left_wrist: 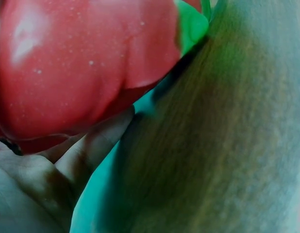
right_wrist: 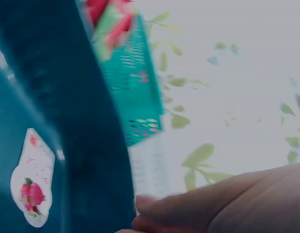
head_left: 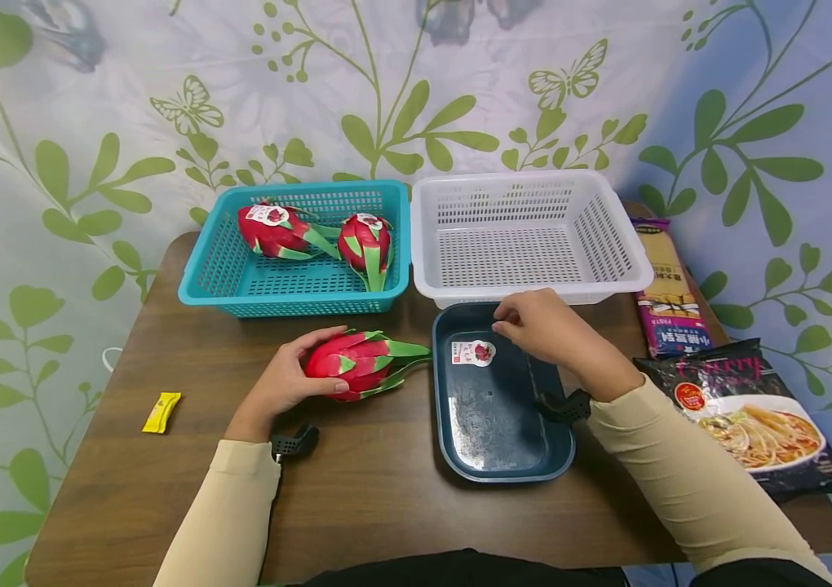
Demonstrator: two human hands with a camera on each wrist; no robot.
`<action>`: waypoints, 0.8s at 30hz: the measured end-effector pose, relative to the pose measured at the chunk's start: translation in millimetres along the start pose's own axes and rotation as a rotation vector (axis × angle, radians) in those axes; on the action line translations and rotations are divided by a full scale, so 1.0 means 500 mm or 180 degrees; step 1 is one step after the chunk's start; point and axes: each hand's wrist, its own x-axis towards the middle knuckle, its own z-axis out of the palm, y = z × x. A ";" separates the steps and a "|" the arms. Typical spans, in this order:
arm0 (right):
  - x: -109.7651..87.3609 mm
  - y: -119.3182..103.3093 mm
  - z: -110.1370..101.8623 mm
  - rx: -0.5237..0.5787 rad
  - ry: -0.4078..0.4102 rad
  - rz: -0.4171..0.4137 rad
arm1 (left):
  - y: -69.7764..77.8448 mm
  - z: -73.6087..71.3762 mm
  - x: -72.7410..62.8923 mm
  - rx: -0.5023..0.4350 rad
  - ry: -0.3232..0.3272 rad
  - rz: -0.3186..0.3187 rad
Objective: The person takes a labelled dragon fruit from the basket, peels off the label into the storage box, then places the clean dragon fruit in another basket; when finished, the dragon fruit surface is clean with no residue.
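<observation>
My left hand (head_left: 280, 387) grips a red dragon fruit (head_left: 346, 364) by its rounded end, its green leaf tips pointing right over the table. In the left wrist view the fruit's smooth skin (left_wrist: 87, 68) fills the upper left, with a finger under it. No label shows on this fruit's visible side. My right hand (head_left: 537, 322) is over the far part of a dark blue tray (head_left: 493, 416), fingers loosely bent, nothing visible in them. A white label with a dragon fruit picture (head_left: 473, 353) lies in the tray.
Behind, a teal basket (head_left: 298, 306) holds two labelled dragon fruits (head_left: 276, 231), beside a white basket (head_left: 504, 249). On the right lie a pasta pack (head_left: 669, 289) and a black food bag (head_left: 746, 408). A small yellow packet (head_left: 161, 412) lies at the left.
</observation>
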 end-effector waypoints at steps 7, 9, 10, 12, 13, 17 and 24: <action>-0.050 0.034 -0.012 0.0886 0.0935 0.0404 | 0.005 -0.002 0.000 0.0002 0.0009 -0.0039; -0.061 0.047 -0.005 0.1336 0.1231 0.0675 | 0.005 -0.003 0.000 0.0025 0.0012 -0.0050; -0.064 0.052 -0.002 0.1586 0.1359 0.0822 | 0.005 -0.003 0.000 0.0034 0.0014 -0.0055; -0.068 0.063 0.005 0.2068 0.1565 0.1044 | 0.006 -0.004 0.000 0.0056 0.0024 -0.0060; -0.069 0.069 0.009 0.2285 0.1630 0.1103 | 0.006 -0.004 0.000 0.0062 0.0028 -0.0064; -0.067 0.090 0.024 0.3043 0.1737 0.1127 | 0.008 -0.004 -0.001 0.0052 0.0027 -0.0069; -0.057 0.114 0.057 0.4911 0.1787 0.1080 | 0.008 -0.001 0.000 0.0052 0.0001 -0.0078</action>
